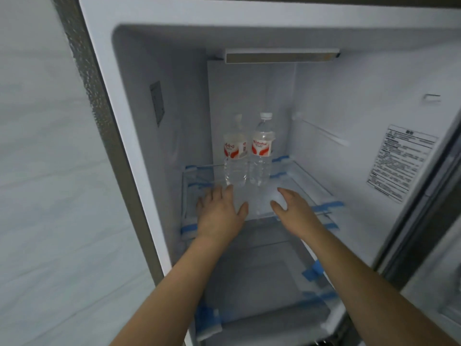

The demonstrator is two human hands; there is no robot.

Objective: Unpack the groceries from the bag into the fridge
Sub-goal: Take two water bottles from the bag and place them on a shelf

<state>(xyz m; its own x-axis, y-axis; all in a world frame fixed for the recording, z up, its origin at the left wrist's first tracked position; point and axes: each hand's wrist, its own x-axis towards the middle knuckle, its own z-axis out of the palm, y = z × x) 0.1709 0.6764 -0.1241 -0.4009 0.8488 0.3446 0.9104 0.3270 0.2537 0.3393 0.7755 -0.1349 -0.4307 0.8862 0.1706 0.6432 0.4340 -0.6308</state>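
**Both hands free at the glass shelf, two water bottles standing at the back**

Nearest the camera, two bare forearms rise from 6 o'clock into the open fridge point(139, 101). Below them lies a lower glass shelf point(262, 283), its corners held with strips of blue tape point(314, 270).

Further in, the left hand point(219, 211) lies palm down over the upper glass shelf point(306, 193), fingers straight and lightly spread, thumb stretched out toward 3 o'clock. It holds nothing. Its fingertips end just in front of the base of the left bottle point(235, 156) — whether they touch it cannot be told.

The right hand point(291, 208) is level with it, at about 3 o'clock from the left one, well apart from it. Its fingers are relaxed and a little bent, thumb pointing toward 9 o'clock, and it too holds nothing. It hangs just short of the right bottle point(261, 151), apart from it.

Beyond the hands, the two clear water bottles stand upright side by side on the upper shelf, near its back edge — close together, possibly touching. Each carries a red and white label. The right one shows a white cap; the left one's top is blurred.

Farthest off, at 12 o'clock, a long light bar point(282, 57) sits under the ceiling of the compartment. On the right inner wall, at 3 o'clock, a printed sticker point(401, 162) is pasted, its text too small to read. At 9 o'clock, a grey vent panel point(157, 103) is set into the left inner wall.
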